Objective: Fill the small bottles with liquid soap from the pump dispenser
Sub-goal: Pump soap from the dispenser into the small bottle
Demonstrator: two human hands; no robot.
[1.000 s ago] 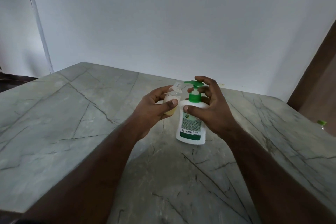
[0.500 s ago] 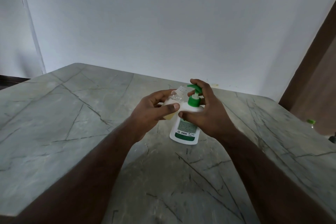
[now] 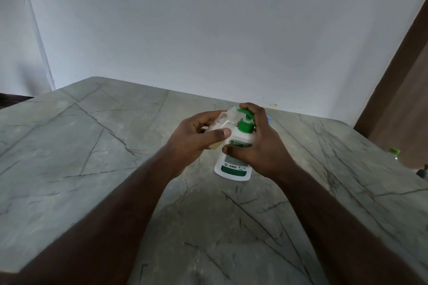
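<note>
A white pump dispenser (image 3: 234, 164) with a green pump head and green label stands on the grey marble table (image 3: 92, 146). My right hand (image 3: 261, 146) grips its body, thumb across the front and a finger on top of the pump head. My left hand (image 3: 196, 141) holds a small clear bottle (image 3: 223, 122), tilted with its mouth under the pump spout. Pale yellowish soap shows in the bottle's lower part.
A white wall stands close behind the table. A small blue object (image 3: 269, 119) peeks out behind my right hand. At the far right, past the table edge, sits a bottle with a green cap (image 3: 394, 152) next to a brown door.
The pump head has gone down under my right finger. Both hands and the bottles sit lower and further right in view as my head shifted.
</note>
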